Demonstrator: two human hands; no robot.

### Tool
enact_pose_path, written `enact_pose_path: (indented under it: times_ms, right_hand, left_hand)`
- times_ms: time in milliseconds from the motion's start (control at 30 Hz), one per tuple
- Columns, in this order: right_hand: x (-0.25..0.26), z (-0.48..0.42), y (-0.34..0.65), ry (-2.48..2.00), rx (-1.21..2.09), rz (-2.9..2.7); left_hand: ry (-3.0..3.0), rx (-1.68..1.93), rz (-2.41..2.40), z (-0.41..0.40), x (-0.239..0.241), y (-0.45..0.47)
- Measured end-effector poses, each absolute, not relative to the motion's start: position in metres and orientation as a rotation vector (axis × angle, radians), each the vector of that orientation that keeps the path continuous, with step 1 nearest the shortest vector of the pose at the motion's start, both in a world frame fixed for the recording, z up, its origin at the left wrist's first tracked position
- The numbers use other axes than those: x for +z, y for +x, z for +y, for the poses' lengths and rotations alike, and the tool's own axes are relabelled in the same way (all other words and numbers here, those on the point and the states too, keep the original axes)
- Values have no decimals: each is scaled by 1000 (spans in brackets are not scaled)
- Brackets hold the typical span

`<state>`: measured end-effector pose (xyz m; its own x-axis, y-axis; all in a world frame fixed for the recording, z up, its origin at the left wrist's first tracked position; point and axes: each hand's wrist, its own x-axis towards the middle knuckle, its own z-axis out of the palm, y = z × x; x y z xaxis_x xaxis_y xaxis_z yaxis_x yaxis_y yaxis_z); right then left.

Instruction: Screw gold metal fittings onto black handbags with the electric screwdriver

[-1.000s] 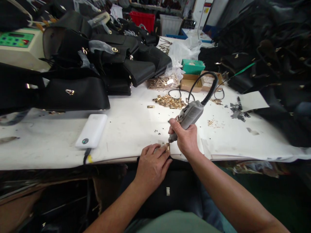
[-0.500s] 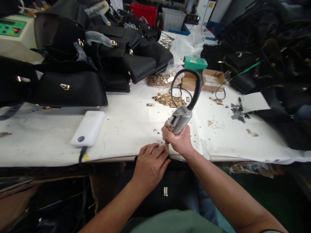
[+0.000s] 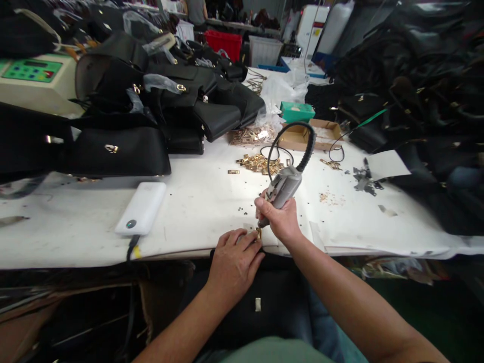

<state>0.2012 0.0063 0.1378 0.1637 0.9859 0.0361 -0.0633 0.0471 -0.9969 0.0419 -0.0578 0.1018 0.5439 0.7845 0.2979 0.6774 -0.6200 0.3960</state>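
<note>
My right hand (image 3: 280, 218) is wrapped round a grey electric screwdriver (image 3: 285, 185), tilted with its tip down at the table's front edge. A black coiled-sleeve cable loops from its top. The tip meets a small gold metal fitting (image 3: 259, 234). My left hand (image 3: 235, 259) holds this fitting down with its fingertips, thumb tucked in close beside them; what lies beneath the palm is hidden. A black bag (image 3: 280, 297) with a small gold plate (image 3: 257, 304) rests on my lap, below the table edge.
Gold fittings (image 3: 259, 164) lie in a heap on the white table (image 3: 196, 201). Black handbags (image 3: 124, 148) crowd the left, near a white power bank (image 3: 141, 207). Behind are cardboard boxes (image 3: 293, 138) and a green box (image 3: 297, 111). Dark metal pieces (image 3: 365, 180) lie right.
The camera view has tilted up slightly, so more of the background shows. The screwdriver stays at the gold fitting, its tip now more visible. Both hands keep nearly the same pose.
</note>
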Motion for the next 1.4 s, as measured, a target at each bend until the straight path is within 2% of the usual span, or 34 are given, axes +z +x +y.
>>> enact_pose_path:
  times_ms: [167,367,533,1133,1400]
  right_hand:
    - [145,10,207,-1113,1066,-945]
    - [174,40,223,-1056,805,-870]
    - [171,82,228,-1067,705,-798]
    - [135,138,218,-1244,754,-806]
    - [157,106,216,-1096,751,-771]
  left_hand:
    - [2546,677,1225,-57,102,42]
    - [2521,786,1200,-57,103,40]
    - [2527,911,1197,-55,101,39]
    - [2563,908,1189,-53,97,37]
    - [2495,910,1210,-53,101,40]
